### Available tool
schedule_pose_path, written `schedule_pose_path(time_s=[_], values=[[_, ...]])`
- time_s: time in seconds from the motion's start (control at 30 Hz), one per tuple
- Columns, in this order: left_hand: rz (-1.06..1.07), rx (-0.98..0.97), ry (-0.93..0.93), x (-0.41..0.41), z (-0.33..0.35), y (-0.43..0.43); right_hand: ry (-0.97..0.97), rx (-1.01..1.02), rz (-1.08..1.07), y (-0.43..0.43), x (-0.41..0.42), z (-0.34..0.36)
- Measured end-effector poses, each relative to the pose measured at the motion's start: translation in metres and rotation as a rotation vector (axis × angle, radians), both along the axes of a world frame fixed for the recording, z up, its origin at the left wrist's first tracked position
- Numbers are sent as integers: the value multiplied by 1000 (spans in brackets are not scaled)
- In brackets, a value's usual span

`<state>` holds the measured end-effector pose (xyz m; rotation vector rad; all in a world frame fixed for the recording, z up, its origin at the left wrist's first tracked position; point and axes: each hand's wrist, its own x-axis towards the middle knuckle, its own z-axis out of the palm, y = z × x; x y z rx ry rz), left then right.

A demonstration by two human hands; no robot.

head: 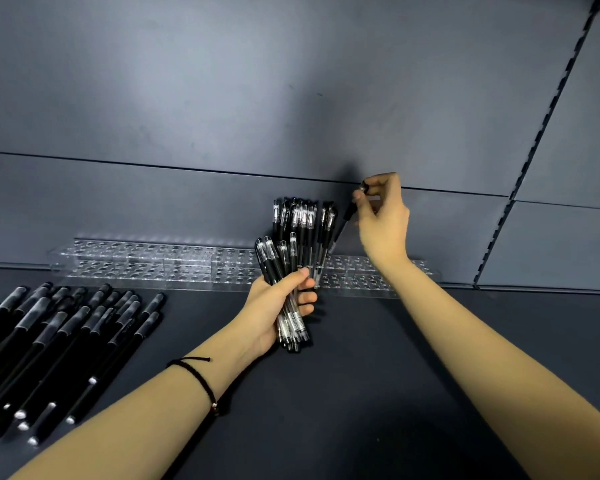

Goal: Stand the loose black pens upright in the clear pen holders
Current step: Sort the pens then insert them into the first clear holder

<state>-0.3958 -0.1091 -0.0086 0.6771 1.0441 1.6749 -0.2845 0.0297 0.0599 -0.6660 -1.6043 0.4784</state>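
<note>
head view: the right hand [383,216] pinches one pen [347,216] by its top end, thumb and curled fingers closed on it. the pen's long axis slants: top far and right, tip down and left, just above the holder [153,268] and just right of the standing pens [302,216]. the holes under the tip look free, so i judge the pen needs righting, then lowering. the left hand [278,306] grips a bundle [269,258] near the holder. loose pens [66,334] lie at the near left.

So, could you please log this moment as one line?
left hand: grips pen bundle | right hand: pinches single pen at clear holder | loose pens: at left
</note>
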Motion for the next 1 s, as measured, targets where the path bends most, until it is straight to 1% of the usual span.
schedule_pose_path(time_s=[0.17,0.27,0.3,0.37,0.47,0.5,0.57,0.67,0.73,0.8,0.87,0.93,1.0], values=[[-3,2,-12,1,0,0,-179,-26,43,3,0,-11],[6,2,-16,1,1,0,-329,-43,-6,1,-1,-12],[5,4,-12,2,1,0,-352,-57,-14,-1,-1,-10],[-4,14,7,2,1,0,-336,-50,-30,-7,-3,-7],[-30,39,36,2,1,-2,-224,5,-74,-21,-3,-9],[-34,49,42,2,1,-3,-206,18,-57,-26,-3,-11],[-36,68,57,2,1,-4,-271,11,40,-37,-4,-16],[-47,88,81,4,1,-5,-426,-109,186,-48,-8,-21],[-49,96,91,4,1,-6,-459,-185,241,-51,-9,-22],[-44,94,88,4,1,-6,-383,-277,312,-49,-8,-19],[-38,83,52,4,1,-6,-214,-337,334,-42,-7,-12],[-27,58,19,3,2,-5,-4,-325,266,-31,-4,-2],[-22,31,19,3,3,-5,124,-262,145,-22,2,7]])
